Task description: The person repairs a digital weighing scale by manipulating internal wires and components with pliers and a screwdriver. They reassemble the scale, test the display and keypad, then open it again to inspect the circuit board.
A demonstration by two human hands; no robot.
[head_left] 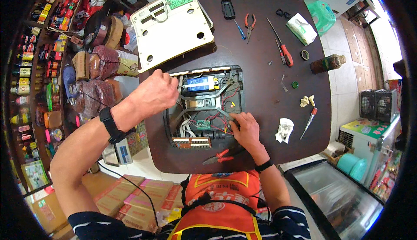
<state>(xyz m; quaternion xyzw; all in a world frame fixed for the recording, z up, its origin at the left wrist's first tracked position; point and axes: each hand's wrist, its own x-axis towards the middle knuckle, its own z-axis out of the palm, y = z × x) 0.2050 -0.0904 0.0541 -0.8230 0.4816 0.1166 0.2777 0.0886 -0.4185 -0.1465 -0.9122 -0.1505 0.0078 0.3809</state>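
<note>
On the dark table lies an opened black device base (239, 92). Inside it are a blue battery pack (200, 84), a grey X-shaped metal bracket (204, 103), a green circuit board (203, 124) and red and white wires. My left hand (152, 90) is closed in a pinch over the base's left side, beside the battery; what its fingertips hold, if anything, is hidden. My right hand (246, 130) has its fingers curled on the bracket's lower right end, at the base's edge. A cream cover (171, 36) with a green board sits beyond my left hand.
Red-handled pliers (219, 157) lie near the front edge. Orange-handled pliers (249, 27), a red screwdriver (284, 51), a tape roll (305, 55), a dark bottle (328, 64), crumpled tissue (284, 130) and another screwdriver (309, 123) lie farther off. Cartons (143, 201) and shelves stand left.
</note>
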